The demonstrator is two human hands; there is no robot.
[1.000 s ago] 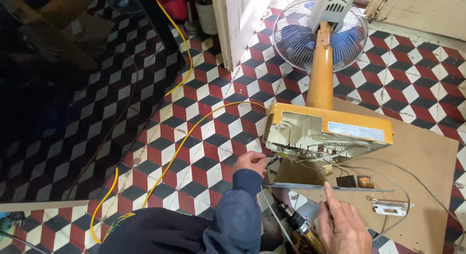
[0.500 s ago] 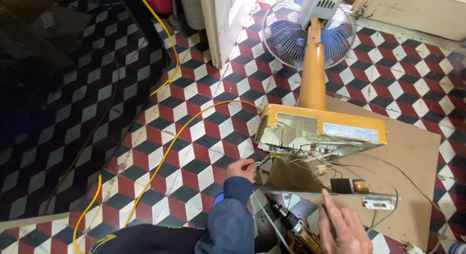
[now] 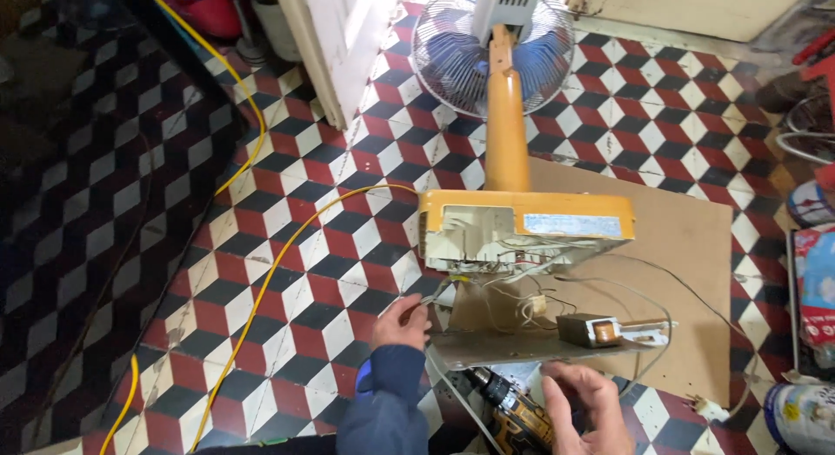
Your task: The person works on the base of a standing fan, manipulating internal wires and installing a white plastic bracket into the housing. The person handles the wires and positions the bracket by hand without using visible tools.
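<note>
My left hand [image 3: 400,323] touches a dull grey metal plate [image 3: 513,346] under the fan's smooth, glossy orange plastic base [image 3: 524,229]. Beneath lies matt brown cardboard [image 3: 687,272] on glossy patterned floor tiles [image 3: 261,246]. My sleeve [image 3: 383,411] is soft blue cloth.

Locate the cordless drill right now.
In the head view, the cordless drill lies at bottom centre, just below the fan's opened base plate, between the left hand and the right hand.

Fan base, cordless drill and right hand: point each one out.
fan base [image 3: 574,224], head view, front panel.
cordless drill [image 3: 513,413], head view, yellow-black body.
right hand [image 3: 584,411], head view, back of hand.
</note>
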